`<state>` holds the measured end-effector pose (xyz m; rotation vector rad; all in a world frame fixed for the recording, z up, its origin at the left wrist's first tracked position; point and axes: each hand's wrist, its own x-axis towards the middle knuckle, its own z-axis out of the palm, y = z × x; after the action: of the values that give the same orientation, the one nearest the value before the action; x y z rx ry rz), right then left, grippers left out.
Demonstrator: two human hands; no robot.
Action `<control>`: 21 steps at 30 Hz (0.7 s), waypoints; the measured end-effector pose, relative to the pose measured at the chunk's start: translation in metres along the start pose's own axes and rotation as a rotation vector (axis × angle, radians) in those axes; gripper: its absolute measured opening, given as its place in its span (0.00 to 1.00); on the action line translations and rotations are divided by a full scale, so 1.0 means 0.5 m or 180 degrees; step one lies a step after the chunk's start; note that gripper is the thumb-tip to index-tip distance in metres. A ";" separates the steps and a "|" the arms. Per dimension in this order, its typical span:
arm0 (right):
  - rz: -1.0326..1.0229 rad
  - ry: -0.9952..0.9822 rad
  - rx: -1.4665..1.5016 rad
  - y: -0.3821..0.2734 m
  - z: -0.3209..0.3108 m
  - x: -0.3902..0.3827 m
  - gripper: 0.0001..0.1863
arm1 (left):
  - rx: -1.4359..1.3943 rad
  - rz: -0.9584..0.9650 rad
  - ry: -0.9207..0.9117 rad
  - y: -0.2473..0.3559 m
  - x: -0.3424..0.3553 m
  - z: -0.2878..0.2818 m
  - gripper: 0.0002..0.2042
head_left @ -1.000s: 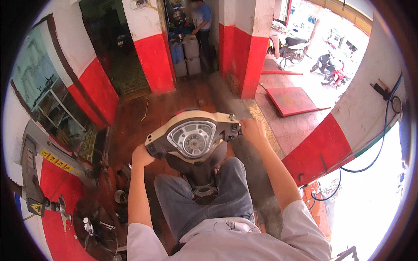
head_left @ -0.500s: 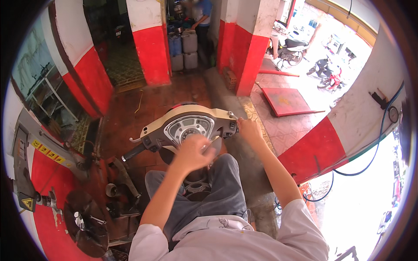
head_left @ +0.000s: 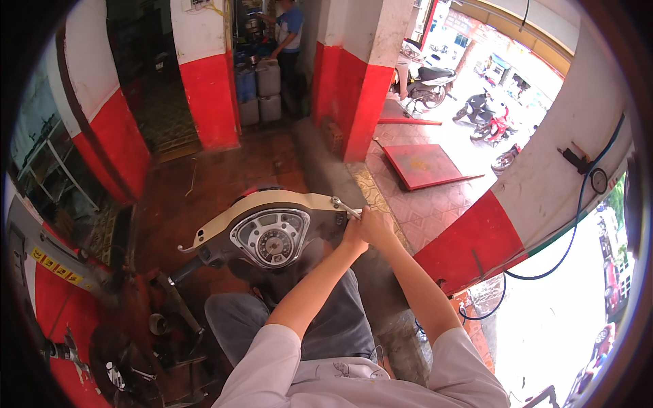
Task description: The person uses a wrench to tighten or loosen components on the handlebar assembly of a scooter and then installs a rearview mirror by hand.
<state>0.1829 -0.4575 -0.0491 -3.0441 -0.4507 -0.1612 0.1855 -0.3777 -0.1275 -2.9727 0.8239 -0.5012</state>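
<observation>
I sit astride a scooter with a beige and grey handlebar cover around a round dashboard. My right hand is closed on the right handlebar end, beside a slim silver lever. My left hand is pressed against it from below, fingers curled; what they hold is hidden. The bare left grip and its lever show at the lower left of the dashboard.
Wheel-service machinery stands at left. A person in blue works by stacked jugs. A red metal ramp lies right, with parked scooters beyond. A blue hose hangs along the right wall.
My left hand has left the left grip and crossed rightward to join my right hand at the right handlebar end. The view has shifted slightly.
</observation>
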 end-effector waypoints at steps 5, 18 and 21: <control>-0.0243 0.0025 -0.0004 -0.046 -0.026 -0.002 0.16 | -0.0474 -0.0676 0.0481 -0.024 -0.001 0.087 0.16; -0.1423 -0.0018 -0.0158 0.088 -0.019 0.046 0.26 | 0.0401 -0.0232 0.0486 0.027 -0.012 0.040 0.08; -0.1502 -0.0119 -0.0016 0.095 -0.020 0.080 0.24 | 0.0110 -0.0267 0.0365 -0.023 0.019 0.028 0.07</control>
<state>0.2339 -0.4922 -0.0370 -2.8897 -1.1643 -0.1245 0.2032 -0.3735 -0.1366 -2.9805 0.6926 -0.6879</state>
